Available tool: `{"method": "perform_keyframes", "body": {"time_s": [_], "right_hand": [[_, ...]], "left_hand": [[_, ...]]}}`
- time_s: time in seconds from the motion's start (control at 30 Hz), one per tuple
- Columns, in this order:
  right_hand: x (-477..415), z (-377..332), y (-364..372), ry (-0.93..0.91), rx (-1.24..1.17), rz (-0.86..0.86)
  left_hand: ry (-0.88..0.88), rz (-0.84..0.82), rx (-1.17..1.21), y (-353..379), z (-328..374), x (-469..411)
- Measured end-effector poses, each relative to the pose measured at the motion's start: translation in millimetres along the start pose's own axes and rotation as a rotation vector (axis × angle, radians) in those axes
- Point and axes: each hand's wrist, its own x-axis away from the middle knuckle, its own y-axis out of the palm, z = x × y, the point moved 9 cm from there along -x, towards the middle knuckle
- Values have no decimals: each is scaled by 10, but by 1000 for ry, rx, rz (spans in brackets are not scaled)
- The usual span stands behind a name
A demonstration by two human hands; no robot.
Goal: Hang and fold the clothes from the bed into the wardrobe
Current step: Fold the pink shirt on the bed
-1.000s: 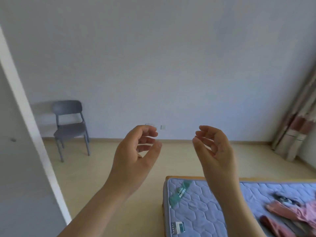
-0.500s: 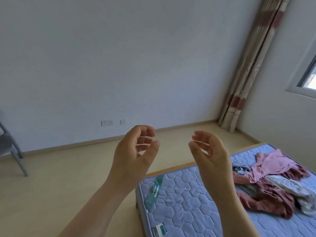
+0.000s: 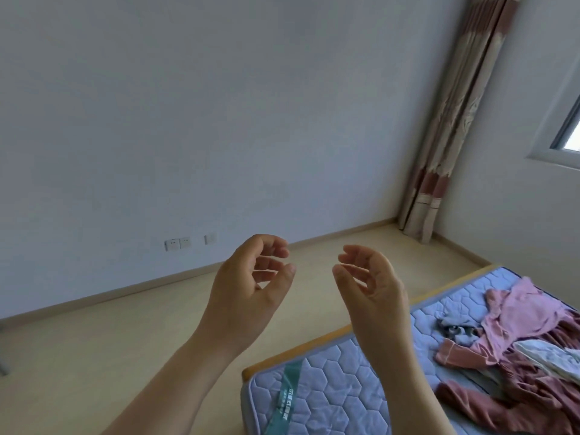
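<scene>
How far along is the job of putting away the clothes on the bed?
Done: nothing visible; the clothes lie crumpled on the mattress. In hand: nothing; the left hand and right hand hover empty, fingers loosely curled. Left: every garment needs hanging or folding away.

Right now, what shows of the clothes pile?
The clothes pile lies crumpled, unfolded, on the right part of the quilted blue mattress: a pale pink top uppermost, darker rose garments below, a white piece and a grey-blue piece between. Soft fabric. Only the mattress touches it; the frame edge cuts it off.
</scene>
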Motion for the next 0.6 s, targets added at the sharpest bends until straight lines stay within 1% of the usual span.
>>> {"method": "perform_keyframes", "body": {"time_s": [0.17,0.27,0.47,0.6], "right_hand": [[-633,286,204,7,46,-11],[-874,485,276,30,77,2],[-1392,811,406,54,160,119],[-1676,992,649,65,231,168]], "left_hand": [[-21,-7,5,138,-361,-594],[-31,-40,24,258,-586,-907],[-15,-152,66,507,-1046,-1580],[7,-228,114,567,-1378,-2047]]}}
